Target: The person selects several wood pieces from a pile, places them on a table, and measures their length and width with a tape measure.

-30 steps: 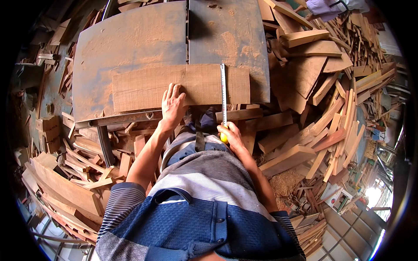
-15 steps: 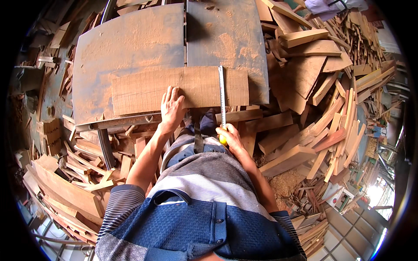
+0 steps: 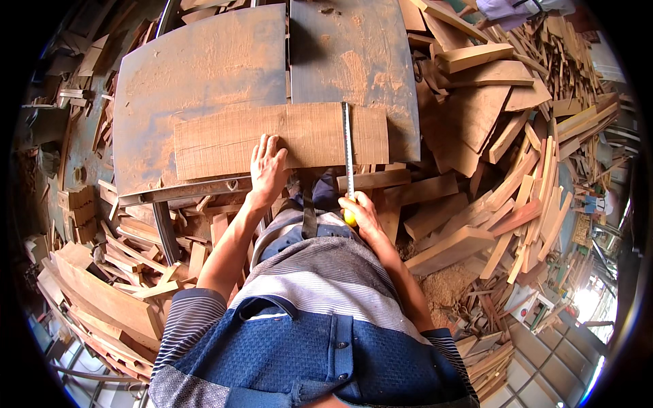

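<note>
A broad wooden board (image 3: pixel 224 146) lies along the near edge of a dusty metal saw table (image 3: pixel 197 75). My left hand (image 3: pixel 269 166) rests on the board's near edge with its fingers stretched over the top face, not wrapped round anything. Lower right of it, my right hand (image 3: pixel 362 209) is closed round the yellow case of a tape measure (image 3: pixel 349 217). The white blade (image 3: pixel 348 139) runs out from the case and lies across the board's width near its right end, reaching the far edge.
Sawdust (image 3: pixel 354 64) covers parts of the tabletop, which a narrow slot (image 3: pixel 288 51) divides. Wood offcuts (image 3: pixel 503 75) are heaped on the right, and long planks (image 3: pixel 112 292) are stacked at the lower left. Another person's purple garment (image 3: pixel 507 12) shows at the far right.
The tape measure and my right hand have shifted very slightly to the right. The board and my left hand stay essentially where they were.
</note>
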A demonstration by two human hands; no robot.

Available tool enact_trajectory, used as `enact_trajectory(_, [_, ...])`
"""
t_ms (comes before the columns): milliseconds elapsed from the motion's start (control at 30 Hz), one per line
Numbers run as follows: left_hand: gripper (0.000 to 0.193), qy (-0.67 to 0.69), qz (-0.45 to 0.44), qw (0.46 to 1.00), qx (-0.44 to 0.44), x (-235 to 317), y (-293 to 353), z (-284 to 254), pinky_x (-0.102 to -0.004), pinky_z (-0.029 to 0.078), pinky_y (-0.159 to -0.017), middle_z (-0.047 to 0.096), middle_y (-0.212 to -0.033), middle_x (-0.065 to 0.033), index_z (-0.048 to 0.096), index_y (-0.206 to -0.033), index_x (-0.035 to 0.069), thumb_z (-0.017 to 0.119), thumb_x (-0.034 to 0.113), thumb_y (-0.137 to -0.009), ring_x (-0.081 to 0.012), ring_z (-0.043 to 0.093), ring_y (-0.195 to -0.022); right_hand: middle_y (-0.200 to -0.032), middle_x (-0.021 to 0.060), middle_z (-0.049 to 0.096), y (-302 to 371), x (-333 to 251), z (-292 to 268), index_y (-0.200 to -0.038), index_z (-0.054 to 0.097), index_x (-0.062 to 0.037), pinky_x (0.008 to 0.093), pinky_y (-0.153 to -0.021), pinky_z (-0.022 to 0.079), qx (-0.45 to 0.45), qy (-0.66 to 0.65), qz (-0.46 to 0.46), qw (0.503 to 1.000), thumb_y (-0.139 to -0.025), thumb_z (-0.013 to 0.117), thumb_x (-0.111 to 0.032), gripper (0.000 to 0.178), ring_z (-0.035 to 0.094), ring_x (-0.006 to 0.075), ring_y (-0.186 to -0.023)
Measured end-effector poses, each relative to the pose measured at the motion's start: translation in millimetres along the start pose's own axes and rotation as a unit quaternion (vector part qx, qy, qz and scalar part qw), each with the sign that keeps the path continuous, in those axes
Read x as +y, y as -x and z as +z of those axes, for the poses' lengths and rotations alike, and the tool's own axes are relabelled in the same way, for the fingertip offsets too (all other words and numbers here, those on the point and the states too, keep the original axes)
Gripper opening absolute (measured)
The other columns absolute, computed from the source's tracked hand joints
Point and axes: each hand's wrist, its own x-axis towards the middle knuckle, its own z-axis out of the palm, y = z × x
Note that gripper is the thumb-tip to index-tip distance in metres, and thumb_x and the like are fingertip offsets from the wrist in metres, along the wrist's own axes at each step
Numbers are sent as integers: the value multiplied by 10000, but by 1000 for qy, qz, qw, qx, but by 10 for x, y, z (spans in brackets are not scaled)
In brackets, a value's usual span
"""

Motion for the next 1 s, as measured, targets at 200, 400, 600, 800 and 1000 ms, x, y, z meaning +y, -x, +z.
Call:
enact_trajectory(200, [483,-1,-1,1000,3,-22,1,30,-495,318,-1158,468,-1450,-201,656,-1094,36,837,131,-656,-418,363,-1422,-941,63,628,-9,1,6,-1083,617,-8,296,-758,498,-2,0,7,1000,-834,790,-292,416,611,153,-833])
enact_trajectory(400, [484,7,-7,1000,10,6,4,17,-496,328,-1152,479,-1443,-200,661,-1091,38,840,129,-651,-414,363,-1426,-950,57,630,11,-30,28,-1067,637,-9,302,-804,466,1,6,19,1000,-801,798,-366,474,573,145,-884])
enact_trajectory(600, [467,9,-7,1000,1,12,21,13,-504,310,-1157,476,-1445,-177,672,-1096,51,850,174,-682,-397,349,-1431,-923,46,626,32,-38,36,-1077,637,-8,297,-766,466,5,15,9,1000,-818,786,-352,456,573,138,-853])
enact_trajectory(800, [481,-3,-5,1000,0,7,22,18,-506,307,-1158,468,-1451,-177,668,-1104,48,848,164,-673,-397,343,-1433,-887,40,611,34,-40,24,-1033,600,-37,284,-695,488,-1,15,-4,1000,-868,764,-246,313,609,138,-760])
enact_trajectory(1000, [418,9,2,1000,9,-9,-28,-20,-508,308,-1156,479,-1437,-191,666,-1099,28,780,106,-704,-405,353,-1421,-899,42,618,36,-123,37,-1040,599,-36,278,-693,489,10,2,-12,1000,-867,755,-222,298,617,141,-764])
